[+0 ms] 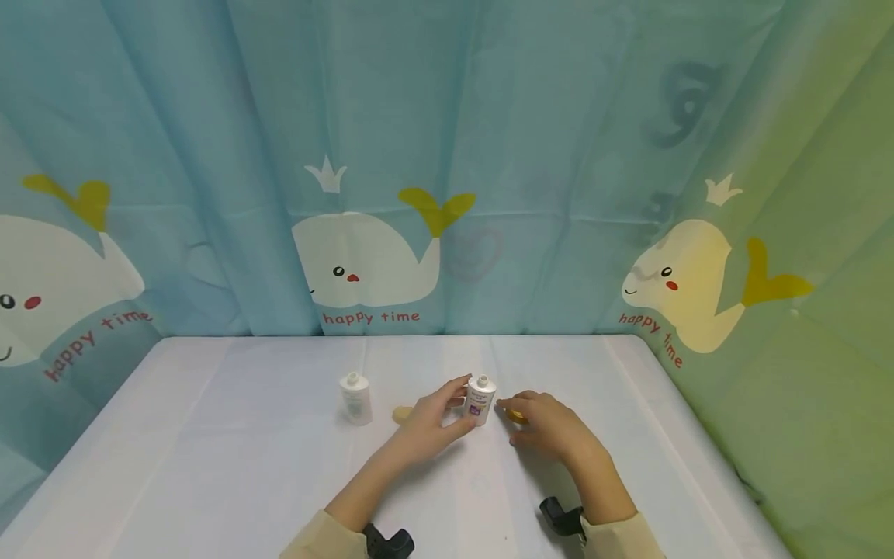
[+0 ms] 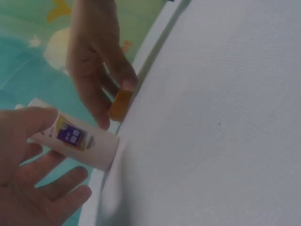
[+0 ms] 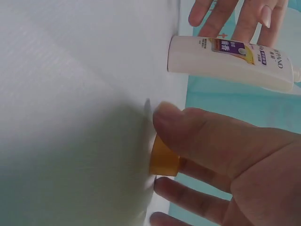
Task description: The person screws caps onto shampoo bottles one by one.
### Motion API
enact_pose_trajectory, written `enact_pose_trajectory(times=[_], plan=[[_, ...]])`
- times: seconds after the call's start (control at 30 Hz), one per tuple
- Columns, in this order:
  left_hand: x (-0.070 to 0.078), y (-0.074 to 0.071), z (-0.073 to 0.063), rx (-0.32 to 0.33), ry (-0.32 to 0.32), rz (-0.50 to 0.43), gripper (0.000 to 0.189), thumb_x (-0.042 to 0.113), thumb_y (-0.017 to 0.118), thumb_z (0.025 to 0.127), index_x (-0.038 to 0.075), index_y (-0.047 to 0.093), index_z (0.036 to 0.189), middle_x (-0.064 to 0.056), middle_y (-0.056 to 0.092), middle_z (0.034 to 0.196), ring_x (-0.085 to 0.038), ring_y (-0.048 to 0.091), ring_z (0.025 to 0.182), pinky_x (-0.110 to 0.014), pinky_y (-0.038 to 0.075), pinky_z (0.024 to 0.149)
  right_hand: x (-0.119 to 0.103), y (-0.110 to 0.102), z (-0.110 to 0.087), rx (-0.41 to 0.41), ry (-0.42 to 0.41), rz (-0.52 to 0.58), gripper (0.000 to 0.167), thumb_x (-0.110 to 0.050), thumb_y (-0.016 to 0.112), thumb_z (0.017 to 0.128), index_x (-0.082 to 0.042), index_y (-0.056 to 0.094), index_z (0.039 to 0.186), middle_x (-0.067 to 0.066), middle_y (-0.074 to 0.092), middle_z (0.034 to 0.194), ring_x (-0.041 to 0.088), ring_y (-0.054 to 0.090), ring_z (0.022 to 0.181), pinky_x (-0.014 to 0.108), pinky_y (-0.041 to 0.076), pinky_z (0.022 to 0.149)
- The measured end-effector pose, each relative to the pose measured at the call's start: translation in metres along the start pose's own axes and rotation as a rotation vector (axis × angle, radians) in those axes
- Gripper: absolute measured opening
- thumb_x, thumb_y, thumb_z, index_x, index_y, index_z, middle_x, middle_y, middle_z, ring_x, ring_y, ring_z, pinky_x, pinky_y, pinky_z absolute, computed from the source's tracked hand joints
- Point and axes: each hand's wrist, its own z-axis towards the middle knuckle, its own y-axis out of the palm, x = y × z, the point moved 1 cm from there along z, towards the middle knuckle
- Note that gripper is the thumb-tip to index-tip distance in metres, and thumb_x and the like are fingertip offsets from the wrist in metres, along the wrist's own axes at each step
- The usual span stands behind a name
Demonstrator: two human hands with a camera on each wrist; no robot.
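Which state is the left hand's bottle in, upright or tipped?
Upright: the bottle has its neck uppermost in the head view, its base toward the tabletop in both wrist views.

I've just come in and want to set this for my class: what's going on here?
A person is working with two uncapped bottles at a table. Their left hand is at the labelled bottle, which is upright. The right hand is over an orange cap; whether it grips it is unclear. The other bottle stands to the left, and a second cap lies between it and the left hand.
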Motion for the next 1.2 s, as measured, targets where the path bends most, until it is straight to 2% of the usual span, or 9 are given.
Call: enact_pose_trajectory(times=[0.13, 0.3, 0.43, 0.67, 0.8, 0.97, 1.07, 1.2], plan=[[-0.001, 0.002, 0.001, -0.003, -0.008, -0.016, 0.057, 0.021, 0.065, 0.098, 0.006, 0.041, 0.147, -0.013, 0.054, 0.144, -0.031, 0.054, 0.131, -0.043, 0.044, 0.108, -0.001, -0.001, 0.000, 0.031, 0.001, 0.021, 0.040, -0.006, 0.080, 0.081, -0.015, 0.072, 0.119, 0.002, 0.068, 0.117, 0.025, 0.063, 0.111, 0.046, 0.050, 0.098], [-0.001, 0.004, 0.004, 0.030, -0.011, -0.027, 0.048, 0.022, 0.064, 0.098, 0.006, 0.046, 0.140, -0.013, 0.056, 0.140, -0.031, 0.054, 0.130, -0.045, 0.046, 0.106, -0.001, -0.003, 0.000, 0.083, -0.011, 0.032, 0.024, -0.003, 0.078, 0.083, -0.015, 0.075, 0.104, -0.002, 0.069, 0.101, 0.018, 0.063, 0.093, 0.042, 0.053, 0.088], [-0.002, 0.006, 0.007, 0.059, -0.012, -0.004, 0.041, 0.025, 0.064, 0.098, 0.010, 0.047, 0.133, -0.015, 0.060, 0.135, -0.030, 0.057, 0.127, -0.047, 0.047, 0.104, 0.000, -0.004, 0.000, 0.103, -0.034, 0.036, 0.024, 0.002, 0.075, 0.083, -0.017, 0.074, 0.097, -0.003, 0.069, 0.096, 0.017, 0.063, 0.090, 0.041, 0.053, 0.084], [-0.007, 0.012, 0.007, 0.096, 0.017, 0.050, 0.038, 0.022, 0.066, 0.097, 0.014, 0.047, 0.129, -0.014, 0.065, 0.129, -0.029, 0.064, 0.119, -0.044, 0.050, 0.101, 0.000, -0.007, 0.000, 0.119, -0.084, 0.044, 0.027, 0.005, 0.072, 0.084, -0.014, 0.074, 0.104, 0.001, 0.072, 0.101, 0.021, 0.066, 0.096, 0.043, 0.054, 0.087], [-0.004, 0.013, 0.008, 0.120, 0.045, 0.089, 0.036, 0.023, 0.066, 0.097, 0.015, 0.048, 0.127, -0.009, 0.068, 0.124, -0.023, 0.066, 0.114, -0.038, 0.054, 0.096, -0.001, -0.013, 0.000, 0.157, -0.116, 0.035, 0.025, 0.004, 0.072, 0.085, -0.012, 0.074, 0.104, 0.001, 0.073, 0.101, 0.021, 0.067, 0.094, 0.043, 0.055, 0.085], [0.001, 0.010, 0.007, 0.143, 0.060, 0.157, 0.033, 0.024, 0.065, 0.098, 0.015, 0.049, 0.126, -0.007, 0.068, 0.121, -0.020, 0.067, 0.110, -0.037, 0.055, 0.093, -0.002, -0.021, -0.004, 0.196, -0.149, 0.041, 0.027, 0.003, 0.074, 0.084, -0.012, 0.073, 0.107, -0.001, 0.072, 0.102, 0.020, 0.067, 0.091, 0.040, 0.055, 0.081], [0.004, 0.007, 0.005, 0.138, 0.062, 0.152, 0.032, 0.025, 0.063, 0.099, 0.015, 0.049, 0.126, -0.006, 0.068, 0.121, -0.020, 0.066, 0.111, -0.038, 0.054, 0.093, -0.002, -0.025, -0.007, 0.237, -0.189, 0.059, 0.029, 0.001, 0.075, 0.084, -0.012, 0.072, 0.110, -0.002, 0.072, 0.105, 0.019, 0.067, 0.091, 0.035, 0.056, 0.078], [0.014, 0.002, 0.001, 0.106, 0.070, 0.104, 0.033, 0.028, 0.060, 0.100, 0.015, 0.049, 0.128, -0.004, 0.066, 0.119, -0.020, 0.066, 0.107, -0.039, 0.054, 0.092, -0.005, -0.032, -0.014, 0.335, -0.247, 0.135, 0.032, 0.000, 0.076, 0.084, -0.013, 0.071, 0.113, -0.002, 0.071, 0.108, 0.016, 0.068, 0.088, 0.029, 0.057, 0.074]])
